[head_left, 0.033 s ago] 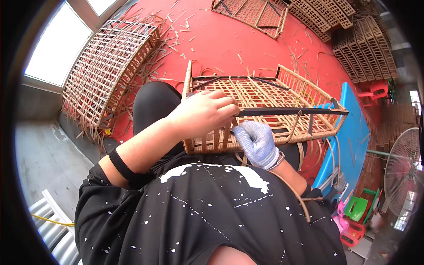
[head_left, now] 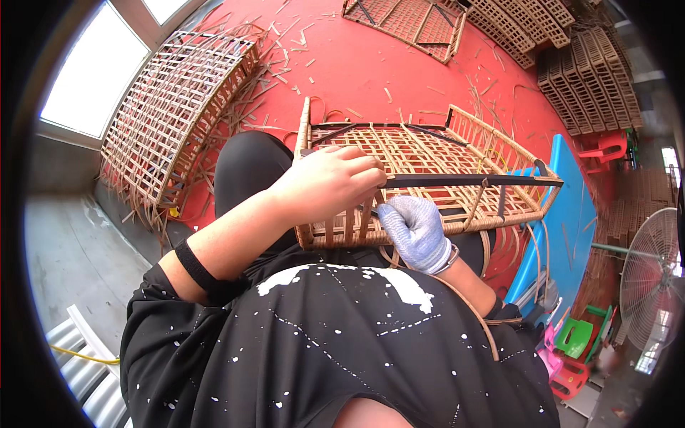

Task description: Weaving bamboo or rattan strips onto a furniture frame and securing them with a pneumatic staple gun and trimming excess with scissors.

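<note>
Across my lap lies a woven rattan basket [head_left: 428,153], a shallow tray shape with tan lattice and dark bars. My bare left hand [head_left: 334,178] is closed over its near left corner, fingers bent at the end of a black bar [head_left: 471,180]. Just right of it, my right hand [head_left: 414,230], in a pale grey-blue knit glove, makes a pinching fist against the near wall. What the glove pinches is hidden. Between the hands stands a brown rattan strip [head_left: 365,217]. A longer loose cane strip [head_left: 471,310] curves past my right wrist over my shirt.
Another lattice basket [head_left: 178,107] leans by the window at left, with cane scraps around it on the red floor [head_left: 342,64]. A blue board [head_left: 560,214] and a fan [head_left: 649,278] stand at right. Stacked woven panels [head_left: 589,82] and a flat panel [head_left: 407,25] lie farther back.
</note>
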The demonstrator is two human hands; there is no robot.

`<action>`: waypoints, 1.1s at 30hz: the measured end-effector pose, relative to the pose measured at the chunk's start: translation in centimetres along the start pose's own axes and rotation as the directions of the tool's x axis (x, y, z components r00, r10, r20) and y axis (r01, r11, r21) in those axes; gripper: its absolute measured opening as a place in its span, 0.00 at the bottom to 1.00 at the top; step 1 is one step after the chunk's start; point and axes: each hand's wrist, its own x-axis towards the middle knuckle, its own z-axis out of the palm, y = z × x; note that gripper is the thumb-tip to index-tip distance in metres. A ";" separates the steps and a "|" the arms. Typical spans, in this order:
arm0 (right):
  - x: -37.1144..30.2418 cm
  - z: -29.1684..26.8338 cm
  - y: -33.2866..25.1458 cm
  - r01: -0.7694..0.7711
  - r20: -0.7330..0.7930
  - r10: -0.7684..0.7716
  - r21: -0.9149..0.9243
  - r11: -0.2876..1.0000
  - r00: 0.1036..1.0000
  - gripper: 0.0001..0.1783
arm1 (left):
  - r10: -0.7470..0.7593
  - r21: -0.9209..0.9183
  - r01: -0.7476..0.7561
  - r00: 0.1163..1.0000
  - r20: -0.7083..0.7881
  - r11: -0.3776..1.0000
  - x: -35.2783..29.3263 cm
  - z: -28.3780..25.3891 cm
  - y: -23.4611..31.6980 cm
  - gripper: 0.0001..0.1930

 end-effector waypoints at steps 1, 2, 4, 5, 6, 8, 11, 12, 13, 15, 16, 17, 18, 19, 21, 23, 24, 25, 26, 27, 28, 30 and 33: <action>0.2 0.1 -0.2 -0.017 -0.012 0.017 0.039 0.999 1.000 0.17 | -0.019 0.003 0.019 1.000 0.005 1.000 -0.2 -0.1 0.1 0.13; 0.3 0.1 -0.3 0.009 -0.017 -0.008 0.030 1.000 1.000 0.17 | -0.036 0.006 0.036 0.999 0.013 0.999 -0.3 -0.2 0.1 0.13; 0.7 -0.2 -0.6 0.046 -0.017 -0.046 0.008 0.999 0.999 0.16 | -0.050 0.003 0.050 0.999 0.000 0.999 -0.4 -0.2 0.1 0.12; 0.8 -0.6 -0.8 0.055 -0.017 -0.055 -0.008 0.998 0.998 0.16 | -0.055 -0.001 0.055 0.998 -0.004 0.998 -0.3 -0.1 0.2 0.12; 0.9 -1.1 -1.0 0.064 -0.017 -0.065 -0.025 0.998 0.998 0.15 | -0.081 -0.015 0.080 0.997 -0.020 0.997 -0.3 -0.1 0.3 0.12; 1.2 -2.0 -1.4 0.084 0.002 -0.084 -0.069 0.994 0.996 0.14 | -0.134 -0.042 0.132 0.990 -0.042 0.990 -0.1 0.0 0.2 0.12; 1.9 -3.2 -1.9 0.094 0.083 -0.082 -0.157 0.983 0.993 0.12 | -0.246 -0.394 0.225 0.969 -0.002 0.891 0.1 -0.5 -0.4 0.09; 2.0 -3.3 -2.0 0.090 0.084 -0.078 -0.145 0.985 0.993 0.12 | -0.262 -0.511 0.248 0.964 0.046 0.823 0.2 -0.7 -0.8 0.09; 2.2 -3.4 -2.1 0.086 0.087 -0.075 -0.132 0.988 0.993 0.12 | -0.221 -0.708 0.272 0.961 0.166 0.651 0.3 -1.0 -1.6 0.12; 2.2 -3.5 -2.0 0.075 0.082 -0.066 -0.110 0.991 0.994 0.12 | -0.134 -0.791 0.275 0.961 0.241 0.547 0.7 -1.2 -2.6 0.15; 2.1 -3.4 -2.0 0.066 0.071 -0.059 -0.103 0.993 0.996 0.13 | -0.085 -0.788 0.242 0.968 0.236 0.566 1.0 -1.0 -3.1 0.16; 2.0 -3.3 -1.9 0.048 0.069 -0.042 -0.091 0.995 0.997 0.13 | -0.074 -0.778 0.231 0.970 0.232 0.585 1.3 -0.8 -3.5 0.16; 1.8 -3.2 -1.8 0.045 0.059 -0.040 -0.090 0.995 0.997 0.13 | -0.054 -0.775 0.205 0.975 0.217 0.598 1.7 -0.4 -3.8 0.17; 1.6 -3.2 -1.6 0.033 0.055 -0.029 -0.086 0.996 0.998 0.14 | -0.036 -0.770 0.187 0.977 0.209 0.611 2.0 -0.2 -4.0 0.17; 1.2 -3.0 -1.4 -0.011 0.039 0.012 -0.023 1.000 0.999 0.17 | -0.028 -0.775 0.182 0.978 0.207 0.605 2.4 0.3 -4.2 0.17; 0.9 -3.0 -1.1 -0.064 0.041 0.062 0.040 0.997 0.997 0.17 | -0.022 -0.779 0.177 0.978 0.206 0.602 2.6 0.6 -4.3 0.16; 0.9 -3.1 -1.1 -0.093 0.042 0.091 0.063 0.994 0.995 0.17 | -0.021 -0.778 0.174 0.979 0.203 0.603 2.7 0.7 -4.2 0.16; 0.8 -3.1 -1.0 -0.123 0.040 0.120 0.080 0.989 0.992 0.17 | -0.020 -0.777 0.171 0.980 0.199 0.606 2.8 0.8 -4.2 0.16; 0.7 -3.1 -1.0 -0.151 0.038 0.148 0.090 0.984 0.988 0.18 | -0.012 -0.782 0.155 0.983 0.185 0.603 2.8 0.9 -4.1 0.16; 0.7 -3.1 -1.1 -0.182 0.035 0.179 0.098 0.978 0.983 0.18 | -0.003 -0.786 0.138 0.985 0.171 0.602 2.9 1.0 -4.1 0.15; 0.7 -3.0 -1.1 -0.224 0.039 0.221 0.154 0.962 0.975 0.18 | 0.010 -0.793 0.111 0.989 0.146 0.599 2.9 1.2 -4.1 0.15; 0.6 -3.0 -1.4 -0.328 0.052 0.326 0.261 0.908 0.944 0.18 | 0.003 -0.799 0.117 0.989 0.147 0.590 2.7 1.5 -3.9 0.15; 0.5 -2.8 -1.8 -0.334 0.052 0.335 0.317 0.888 0.941 0.18 | -0.003 -0.799 0.100 0.993 0.122 0.594 2.5 1.6 -3.7 0.13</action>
